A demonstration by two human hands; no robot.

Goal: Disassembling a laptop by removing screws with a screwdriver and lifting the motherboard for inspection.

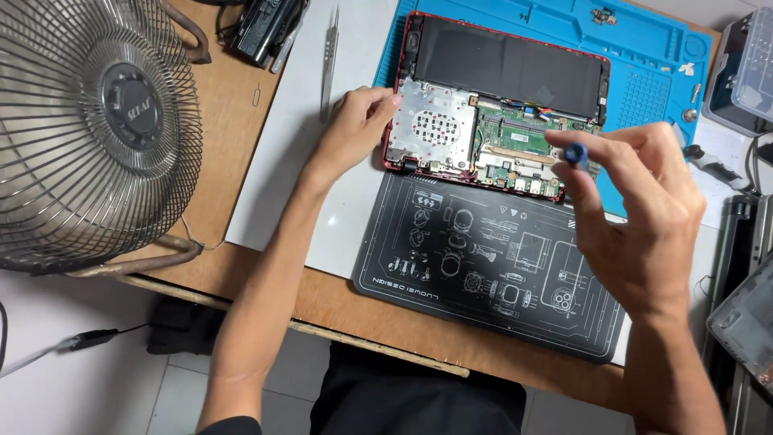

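Your hands at the opened laptop (499, 105)
Your left hand (354, 125) rests open-fingered against its red left edge on the desk (241, 137); your right hand (644, 217) pinches a blue-capped screwdriver (575, 154) over the laptop's circuit board

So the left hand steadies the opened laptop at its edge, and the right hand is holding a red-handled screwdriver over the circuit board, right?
Nearly. In the head view the screwdriver pinched in the right hand has a blue handle, not red. The rest holds: the left hand rests on the edge of the opened laptop, and the tool is above the circuit board.
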